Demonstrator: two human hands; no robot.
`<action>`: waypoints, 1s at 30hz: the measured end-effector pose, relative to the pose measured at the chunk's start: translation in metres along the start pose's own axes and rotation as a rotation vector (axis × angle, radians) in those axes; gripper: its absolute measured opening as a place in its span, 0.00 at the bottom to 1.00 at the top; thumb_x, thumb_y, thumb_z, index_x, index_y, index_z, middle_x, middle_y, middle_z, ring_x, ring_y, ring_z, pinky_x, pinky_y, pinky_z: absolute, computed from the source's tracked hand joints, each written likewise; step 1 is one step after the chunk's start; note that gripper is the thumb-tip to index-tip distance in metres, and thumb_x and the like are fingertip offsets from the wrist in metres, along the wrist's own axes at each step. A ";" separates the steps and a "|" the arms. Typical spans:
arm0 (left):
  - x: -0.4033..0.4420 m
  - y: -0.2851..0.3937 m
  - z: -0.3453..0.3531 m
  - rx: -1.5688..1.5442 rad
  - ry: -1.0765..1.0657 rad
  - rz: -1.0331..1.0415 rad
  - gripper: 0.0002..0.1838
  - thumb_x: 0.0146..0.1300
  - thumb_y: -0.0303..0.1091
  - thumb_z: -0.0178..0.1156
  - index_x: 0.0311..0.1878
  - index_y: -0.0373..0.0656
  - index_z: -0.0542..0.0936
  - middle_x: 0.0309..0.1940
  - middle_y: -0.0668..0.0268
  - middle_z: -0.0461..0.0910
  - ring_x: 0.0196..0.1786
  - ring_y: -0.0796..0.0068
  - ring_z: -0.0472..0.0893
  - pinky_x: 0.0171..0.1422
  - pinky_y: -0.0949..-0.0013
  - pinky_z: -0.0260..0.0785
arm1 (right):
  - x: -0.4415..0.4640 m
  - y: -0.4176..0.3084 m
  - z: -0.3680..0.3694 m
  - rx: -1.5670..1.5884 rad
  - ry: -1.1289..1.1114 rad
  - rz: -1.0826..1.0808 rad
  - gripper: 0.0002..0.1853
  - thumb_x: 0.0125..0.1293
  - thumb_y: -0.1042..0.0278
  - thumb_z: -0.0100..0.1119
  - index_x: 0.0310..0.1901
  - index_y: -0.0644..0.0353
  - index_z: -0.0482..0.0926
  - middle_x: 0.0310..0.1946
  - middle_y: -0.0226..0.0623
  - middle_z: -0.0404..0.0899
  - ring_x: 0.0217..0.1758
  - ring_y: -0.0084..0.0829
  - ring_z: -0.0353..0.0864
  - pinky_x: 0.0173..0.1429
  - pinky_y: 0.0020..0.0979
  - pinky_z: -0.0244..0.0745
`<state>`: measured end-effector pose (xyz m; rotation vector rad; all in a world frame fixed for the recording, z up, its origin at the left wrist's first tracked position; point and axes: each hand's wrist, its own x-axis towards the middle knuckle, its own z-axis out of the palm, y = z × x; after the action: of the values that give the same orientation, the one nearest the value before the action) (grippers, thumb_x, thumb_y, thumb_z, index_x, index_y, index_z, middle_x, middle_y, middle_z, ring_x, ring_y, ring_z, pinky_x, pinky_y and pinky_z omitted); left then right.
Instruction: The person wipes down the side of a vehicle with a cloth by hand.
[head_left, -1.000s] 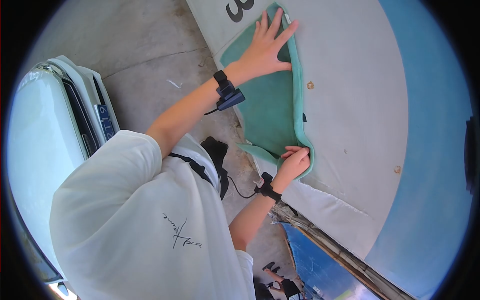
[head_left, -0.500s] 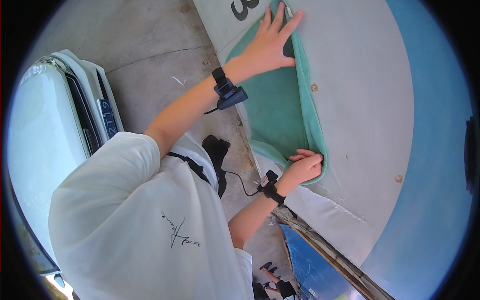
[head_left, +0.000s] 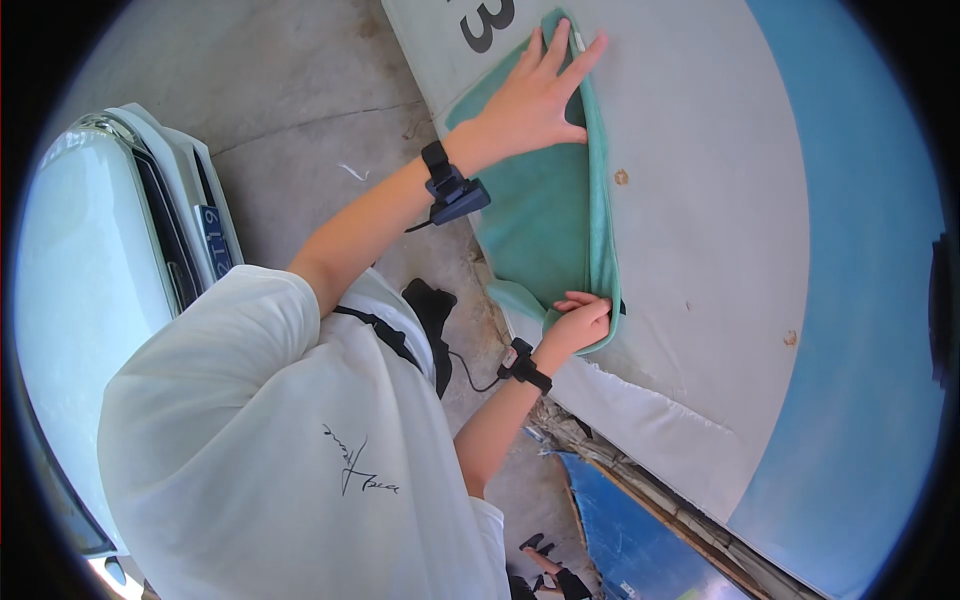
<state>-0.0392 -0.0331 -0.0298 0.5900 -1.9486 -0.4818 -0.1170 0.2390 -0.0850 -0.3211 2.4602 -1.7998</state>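
A green cloth [head_left: 535,215] lies on the tabletop [head_left: 700,250] along its near edge, with a long folded strip on the side away from that edge. The person's left hand [head_left: 540,100], toward the tabletop's left end, has its grip spread wide and holding nothing; palm down and fingertips on the folded strip, it seems to brace the fabric so that it cannot slide. The right hand [head_left: 582,322], toward the tabletop's right end, has its fingers curled in, the grip apparently closed on the turned-up corner; the thumb is hidden. Holding the cloth at both places probably lets the strip lie straight between them. A black numeral 3 [head_left: 490,28] is printed at the tabletop's left end, and a white car [head_left: 90,240] stands well back from its near edge.
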 end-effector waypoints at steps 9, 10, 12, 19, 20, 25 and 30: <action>-0.007 0.013 0.009 0.035 -0.083 0.063 0.62 0.38 0.41 0.80 0.78 0.60 0.53 0.76 0.42 0.44 0.72 0.22 0.50 0.71 0.39 0.60 | -0.007 0.064 0.016 0.066 -0.134 0.048 0.31 0.76 0.56 0.34 0.26 0.73 0.79 0.23 0.45 0.81 0.24 0.34 0.79 0.36 0.32 0.76; -0.008 0.015 0.009 0.046 -0.085 0.083 0.62 0.38 0.41 0.80 0.77 0.60 0.53 0.76 0.42 0.44 0.72 0.22 0.50 0.71 0.39 0.60 | -0.008 0.065 0.017 0.081 -0.138 0.044 0.31 0.76 0.56 0.34 0.28 0.73 0.80 0.24 0.46 0.82 0.26 0.35 0.81 0.39 0.32 0.77; -0.009 0.022 0.006 0.022 -0.080 0.110 0.62 0.37 0.40 0.80 0.77 0.60 0.54 0.76 0.42 0.45 0.72 0.22 0.50 0.70 0.38 0.60 | -0.013 0.067 0.016 0.089 -0.109 0.048 0.31 0.76 0.56 0.33 0.31 0.75 0.80 0.28 0.47 0.83 0.31 0.37 0.83 0.44 0.33 0.78; -0.023 0.053 0.008 -0.016 -0.122 0.125 0.62 0.36 0.39 0.82 0.77 0.60 0.55 0.76 0.41 0.43 0.70 0.17 0.50 0.67 0.32 0.59 | -0.026 0.058 -0.015 -0.008 0.110 0.020 0.33 0.77 0.54 0.31 0.37 0.78 0.81 0.31 0.52 0.84 0.37 0.43 0.85 0.52 0.38 0.80; -0.025 0.053 0.004 -0.021 -0.122 0.110 0.63 0.36 0.39 0.82 0.77 0.60 0.55 0.76 0.41 0.42 0.70 0.17 0.50 0.67 0.31 0.59 | -0.028 0.057 -0.016 0.028 0.137 0.031 0.33 0.76 0.54 0.31 0.37 0.78 0.81 0.31 0.53 0.83 0.38 0.43 0.85 0.53 0.38 0.80; -0.031 0.064 -0.004 -0.078 -0.120 0.092 0.64 0.35 0.39 0.82 0.77 0.61 0.54 0.76 0.39 0.41 0.70 0.15 0.49 0.65 0.27 0.58 | -0.038 0.047 -0.023 0.110 0.223 0.061 0.35 0.76 0.52 0.31 0.37 0.81 0.80 0.31 0.55 0.82 0.39 0.46 0.85 0.54 0.40 0.81; -0.031 0.069 -0.005 -0.094 -0.123 0.089 0.63 0.35 0.40 0.82 0.77 0.62 0.54 0.76 0.38 0.40 0.69 0.14 0.48 0.66 0.27 0.58 | -0.045 0.036 -0.031 0.119 0.322 0.043 0.32 0.75 0.54 0.36 0.34 0.80 0.80 0.30 0.56 0.83 0.37 0.45 0.85 0.51 0.38 0.81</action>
<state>-0.0364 0.0404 -0.0102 0.4208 -2.0467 -0.5612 -0.0828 0.2878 -0.1126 0.0340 2.5151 -2.1133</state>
